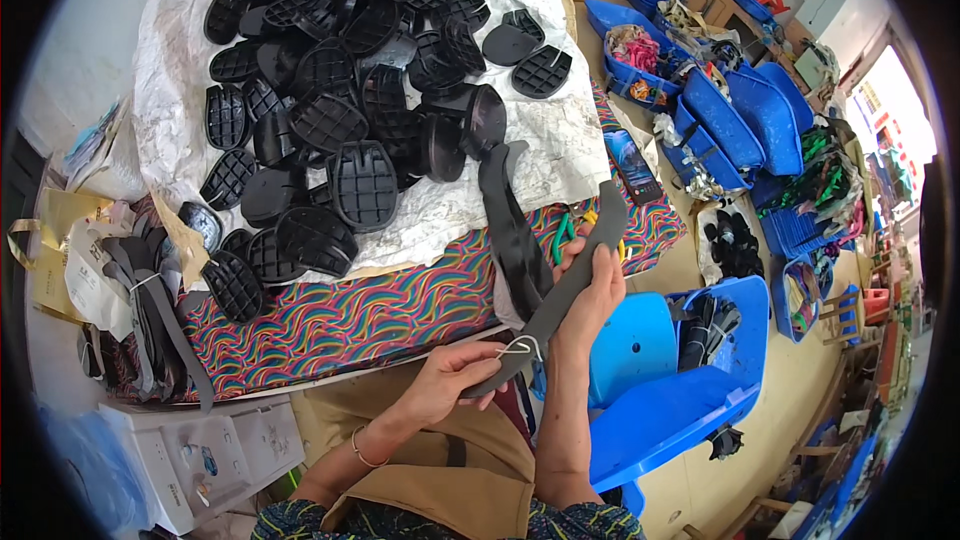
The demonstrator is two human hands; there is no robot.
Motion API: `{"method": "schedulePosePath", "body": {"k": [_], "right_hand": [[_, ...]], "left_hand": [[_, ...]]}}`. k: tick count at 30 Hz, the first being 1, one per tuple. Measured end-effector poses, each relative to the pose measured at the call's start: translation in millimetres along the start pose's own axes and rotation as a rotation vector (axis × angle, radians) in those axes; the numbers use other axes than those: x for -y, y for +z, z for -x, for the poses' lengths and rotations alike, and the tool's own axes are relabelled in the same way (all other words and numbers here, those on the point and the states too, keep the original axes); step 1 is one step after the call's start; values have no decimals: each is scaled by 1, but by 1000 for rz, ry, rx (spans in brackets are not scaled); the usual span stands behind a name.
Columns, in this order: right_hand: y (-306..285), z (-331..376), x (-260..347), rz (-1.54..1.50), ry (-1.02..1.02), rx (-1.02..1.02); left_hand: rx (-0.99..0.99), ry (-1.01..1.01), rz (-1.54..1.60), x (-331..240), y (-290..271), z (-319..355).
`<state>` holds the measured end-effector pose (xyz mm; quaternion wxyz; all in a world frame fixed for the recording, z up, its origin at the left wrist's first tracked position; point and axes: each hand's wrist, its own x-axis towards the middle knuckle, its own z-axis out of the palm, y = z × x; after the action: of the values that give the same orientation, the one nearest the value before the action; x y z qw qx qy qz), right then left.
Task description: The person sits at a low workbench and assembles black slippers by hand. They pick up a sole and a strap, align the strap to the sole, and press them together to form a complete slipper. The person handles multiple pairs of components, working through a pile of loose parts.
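Note:
My left hand (452,380) is closed on the lower end of a long, curved dark grey strip (560,302), thumb and fingers pinching beside a white string (521,345). The string loops loosely over the strip. Higher up, my right hand (592,295) wraps round the same strip, whose tip sticks up past the fingers. Whether it is one strip or a stack I cannot tell. A glossy black curved strip (512,230) lies just left of it at the table edge. Beyond is a heap of black plastic shoe heels (330,120), many showing gridded undersides.
The heels lie on a wrinkled white sheet (165,90) over a colourful wavy-patterned cloth (330,325). A phone (633,168) and green-handled pliers (563,238) lie near my right hand. Tied grey strips (150,290) hang at the left edge. Blue bins (690,400) stand to the right.

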<state>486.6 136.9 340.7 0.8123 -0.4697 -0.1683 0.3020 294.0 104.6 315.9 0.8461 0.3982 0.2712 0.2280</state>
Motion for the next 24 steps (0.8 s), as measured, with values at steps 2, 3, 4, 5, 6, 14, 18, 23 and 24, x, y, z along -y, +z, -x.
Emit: {"method": "schedulePosePath", "body": {"k": [2,3,4,5,6,14,18,23,24], "right_hand": [[6,2,6,-80,-24,-6],[9,3,9,-116,-31,-5],[11,3,13,-155,-46,20],[16,7,15,-150,-52,49],[22,10,15,-148,-57,81],[105,88,17,63,-196,265],[126,108,-2,204,-217,422],[141,120,-21,247,-120,412],[144,124,-23,236,-104,408]], "left_hand": [[61,-53,-6,-6,-12,9],[87,-77,-4,-7,-18,15],[76,-77,103,-4,-23,21],[39,-32,92,-1,-25,25],[0,18,77,2,-26,27],[-97,272,67,6,-49,48],[-6,398,101,-7,-71,68],[-55,700,227,-19,-63,92],[-106,732,246,-17,-64,97]]}}
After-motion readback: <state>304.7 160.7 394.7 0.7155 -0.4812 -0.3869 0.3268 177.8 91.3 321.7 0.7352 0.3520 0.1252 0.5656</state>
